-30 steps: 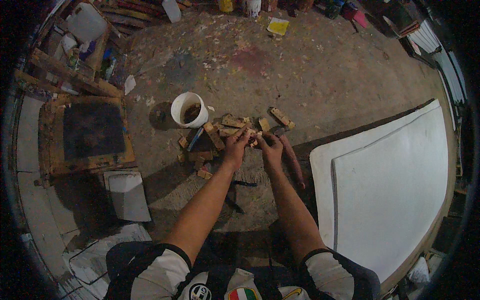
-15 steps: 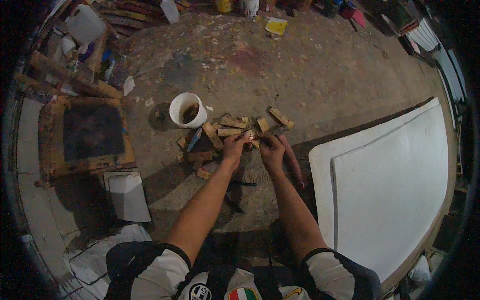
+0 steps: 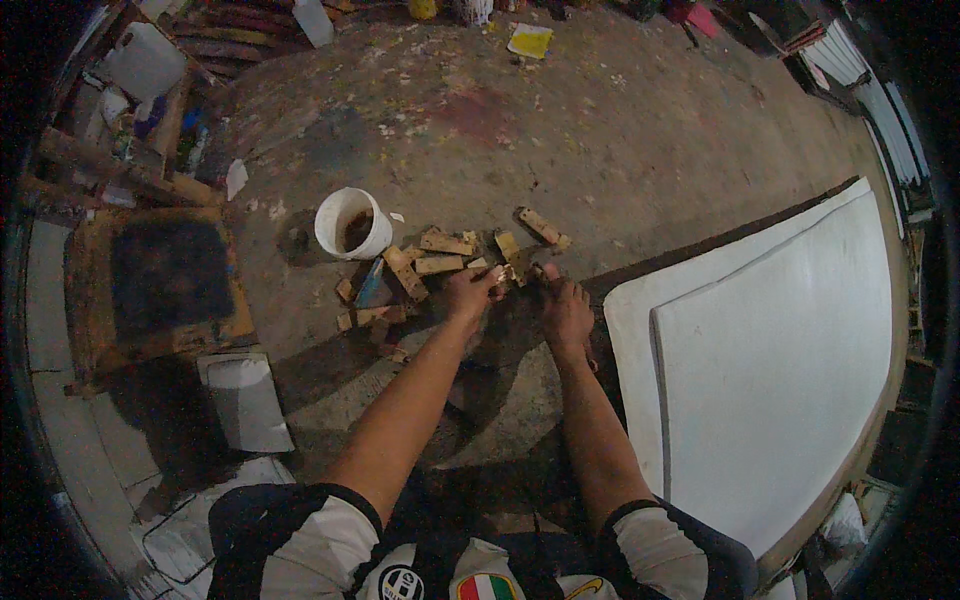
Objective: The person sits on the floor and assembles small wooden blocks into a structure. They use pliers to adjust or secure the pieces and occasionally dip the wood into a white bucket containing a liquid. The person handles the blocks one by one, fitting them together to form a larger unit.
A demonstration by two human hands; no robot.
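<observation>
My left hand [image 3: 472, 292] is closed, with thumb and fingers pinched at a small pale piece [image 3: 507, 272] too small to name surely. Just right of it my right hand [image 3: 567, 312] curls its fingers; whatever they grip is hidden. A bit of a reddish handle [image 3: 592, 362] shows beside the right wrist. Short wooden blocks [image 3: 404, 274] lie loosely around the left hand, and one block [image 3: 508, 246] lies just beyond the fingertips. Farther off is another block [image 3: 540, 226]. A blue tool [image 3: 370, 284] rests among the blocks on the left.
A white bucket [image 3: 378, 238] with brown contents stands behind the blocks. To the right lies a large white panel [image 3: 780, 370]. A dark-centred wooden frame [image 3: 222, 300] and a pale sheet [image 3: 250, 425] are at left. Farther off lies a yellow piece [image 3: 530, 41] on the stained floor [image 3: 640, 150].
My right hand has turned and moved slightly right, apart from my left. The reddish handle beside it is now mostly hidden by the arm. The whole view has shifted a little.
</observation>
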